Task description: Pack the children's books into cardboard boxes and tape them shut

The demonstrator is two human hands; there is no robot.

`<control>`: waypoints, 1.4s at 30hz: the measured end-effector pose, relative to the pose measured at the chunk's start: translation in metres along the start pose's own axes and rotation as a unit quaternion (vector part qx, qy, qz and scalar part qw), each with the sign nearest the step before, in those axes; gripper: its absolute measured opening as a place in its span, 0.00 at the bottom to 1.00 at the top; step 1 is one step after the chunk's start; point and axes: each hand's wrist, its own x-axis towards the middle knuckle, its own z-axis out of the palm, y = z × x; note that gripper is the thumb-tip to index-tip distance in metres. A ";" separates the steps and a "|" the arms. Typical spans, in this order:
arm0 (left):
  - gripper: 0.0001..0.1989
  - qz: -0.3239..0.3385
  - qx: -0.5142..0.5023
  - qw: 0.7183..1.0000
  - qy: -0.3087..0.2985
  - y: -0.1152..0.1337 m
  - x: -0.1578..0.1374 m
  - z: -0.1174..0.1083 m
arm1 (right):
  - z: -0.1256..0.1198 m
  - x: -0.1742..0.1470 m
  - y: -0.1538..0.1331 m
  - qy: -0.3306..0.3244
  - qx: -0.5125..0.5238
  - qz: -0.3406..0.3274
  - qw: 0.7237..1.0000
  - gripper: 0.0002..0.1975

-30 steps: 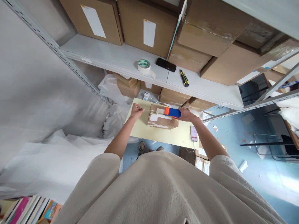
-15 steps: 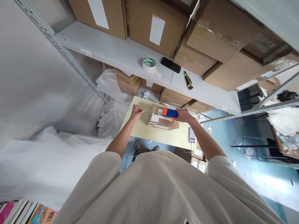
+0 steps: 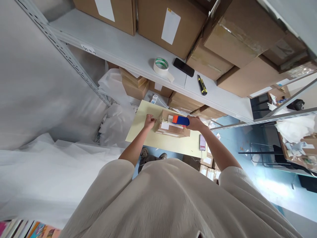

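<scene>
On the pale yellow table (image 3: 138,132) lies a taped cardboard box (image 3: 182,132) with white labels on it. My right hand (image 3: 194,123) is closed around a blue and orange tape dispenser (image 3: 182,120), which rests at the top of the box. Beside the box's left end is my left hand (image 3: 150,121), its fingers curled together near the cardboard. Whatever those fingers may hold is too small to make out. A lit phone (image 3: 202,142) lies at the table's right edge, below my right forearm.
Above the table runs a grey shelf (image 3: 119,53) bearing large cartons (image 3: 153,29), a tape roll (image 3: 160,65), a black phone (image 3: 183,67) and a yellow-black utility knife (image 3: 202,85). White wrapping sheets (image 3: 61,172) fill the left side. More boxes (image 3: 185,100) stand behind the table.
My left hand has moved right, up to the left end of the box. My right hand and the tape dispenser have hardly moved. The camera view has shifted slightly.
</scene>
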 end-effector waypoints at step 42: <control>0.54 0.300 0.634 0.661 -0.265 0.049 -0.030 0.018 | -0.001 0.004 0.017 -0.018 0.017 -0.071 0.997 0.24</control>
